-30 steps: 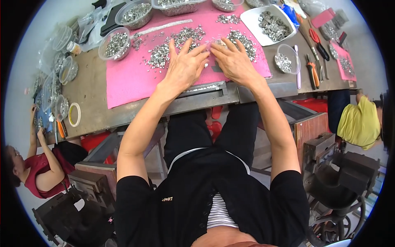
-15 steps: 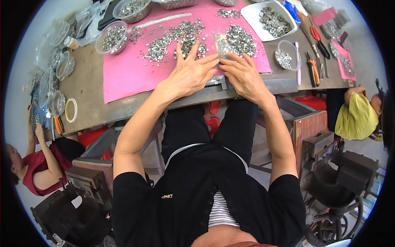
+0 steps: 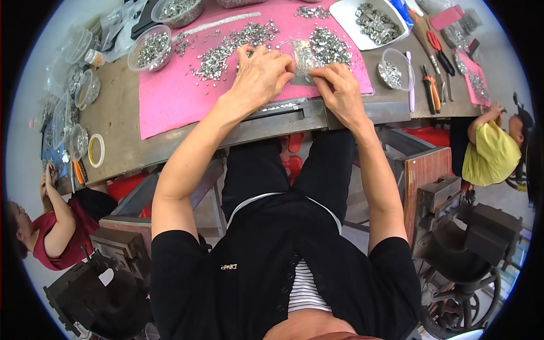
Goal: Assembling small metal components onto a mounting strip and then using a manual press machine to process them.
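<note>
My left hand (image 3: 258,73) is over a heap of small shiny metal pieces (image 3: 249,35) on a pink textured mat (image 3: 170,107). Its fingers are bent, thumb and forefinger close together; what they hold, if anything, is too small to name. Across from it, the thumb and forefinger of my right hand (image 3: 341,89) pinch at the edge of a thin flat plate (image 3: 303,54) with fine pins or wires on it. Another heap of metal pieces (image 3: 330,46) lies just beyond the right fingers. Below both hands, a narrow metal bar fixture (image 3: 292,107) at the table edge carries a row of small pieces.
Clear tubs (image 3: 152,51) of metal parts stand far left, a white tray (image 3: 362,25) far right. A small tub (image 3: 392,75), orange-handled pliers (image 3: 430,93) and red-handled pliers (image 3: 435,42) lie right. A tape roll (image 3: 97,151) lies left. Co-workers sit at both sides.
Both hands have drawn their fingers in from a flatter spread. The hands have moved slightly apart, uncovering more of the bar fixture with its row of pieces.
</note>
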A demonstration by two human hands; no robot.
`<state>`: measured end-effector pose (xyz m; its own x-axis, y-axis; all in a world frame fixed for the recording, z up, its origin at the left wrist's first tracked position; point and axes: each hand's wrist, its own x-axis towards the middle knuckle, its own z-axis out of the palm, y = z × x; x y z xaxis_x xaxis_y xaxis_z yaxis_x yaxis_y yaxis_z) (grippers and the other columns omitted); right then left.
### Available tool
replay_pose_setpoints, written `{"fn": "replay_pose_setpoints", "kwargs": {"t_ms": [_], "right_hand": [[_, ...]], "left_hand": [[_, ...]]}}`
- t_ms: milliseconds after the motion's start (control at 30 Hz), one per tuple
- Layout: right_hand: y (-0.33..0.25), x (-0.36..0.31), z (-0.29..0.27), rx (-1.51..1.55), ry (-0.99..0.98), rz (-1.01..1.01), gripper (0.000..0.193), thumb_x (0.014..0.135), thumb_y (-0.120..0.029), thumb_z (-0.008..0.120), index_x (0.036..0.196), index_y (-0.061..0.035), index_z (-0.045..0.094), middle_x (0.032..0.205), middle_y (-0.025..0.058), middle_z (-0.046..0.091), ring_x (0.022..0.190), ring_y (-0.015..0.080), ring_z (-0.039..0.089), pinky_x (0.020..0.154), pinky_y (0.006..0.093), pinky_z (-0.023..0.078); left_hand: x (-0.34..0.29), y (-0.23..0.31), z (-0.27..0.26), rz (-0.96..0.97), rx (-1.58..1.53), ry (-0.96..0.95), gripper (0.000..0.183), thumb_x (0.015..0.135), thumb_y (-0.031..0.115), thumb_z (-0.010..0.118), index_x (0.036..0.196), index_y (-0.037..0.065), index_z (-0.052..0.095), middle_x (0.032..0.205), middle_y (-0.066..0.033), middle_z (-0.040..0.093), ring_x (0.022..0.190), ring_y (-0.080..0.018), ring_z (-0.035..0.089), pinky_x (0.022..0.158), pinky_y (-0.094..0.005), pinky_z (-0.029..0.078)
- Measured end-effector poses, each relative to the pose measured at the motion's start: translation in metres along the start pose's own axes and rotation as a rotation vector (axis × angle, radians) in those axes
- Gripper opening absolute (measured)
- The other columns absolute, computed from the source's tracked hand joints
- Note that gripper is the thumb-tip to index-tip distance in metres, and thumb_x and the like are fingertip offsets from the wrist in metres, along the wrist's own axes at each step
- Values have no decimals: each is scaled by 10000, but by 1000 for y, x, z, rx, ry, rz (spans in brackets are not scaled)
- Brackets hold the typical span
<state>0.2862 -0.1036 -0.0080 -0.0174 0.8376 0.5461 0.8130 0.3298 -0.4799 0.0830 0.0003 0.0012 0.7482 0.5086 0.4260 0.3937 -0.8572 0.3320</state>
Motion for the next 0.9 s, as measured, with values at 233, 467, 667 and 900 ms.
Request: {"fn": "replay_pose_setpoints", "kwargs": {"t_ms": [233,467,667,900], "right_hand": [[4,16,13,10,-25,-36,113,855,-52,715,962,-74,745,870,83,629,880,283,601,805,409,473],[3,19,16,-4,-82,-47,107,859,-88,719,961,-80,750,870,77,623,888,284,596,821,416,467],[-2,27,22,-216,-122,-139,62,870,-137,723,896,-82,711,878,52,599,898,261,572,820,386,427],[-26,12,17,84,-47,9,81,927,-86,658,955,-31,605,879,109,650,847,307,630,801,415,444]], "left_hand": [[-4,20,19,3,275,120,116,835,248,779,897,159,739,907,3,649,996,-226,583,1027,-552,313],[-8,14,12,-32,33,154,80,870,199,742,929,150,717,884,-2,659,936,-210,590,1008,-531,321],[-39,28,-16,-191,-355,135,74,889,100,683,917,37,655,862,-89,644,862,-282,590,820,-395,443],[-59,40,-12,-235,-459,134,59,898,44,661,936,14,626,876,-114,613,845,-300,584,766,-407,472]]}}
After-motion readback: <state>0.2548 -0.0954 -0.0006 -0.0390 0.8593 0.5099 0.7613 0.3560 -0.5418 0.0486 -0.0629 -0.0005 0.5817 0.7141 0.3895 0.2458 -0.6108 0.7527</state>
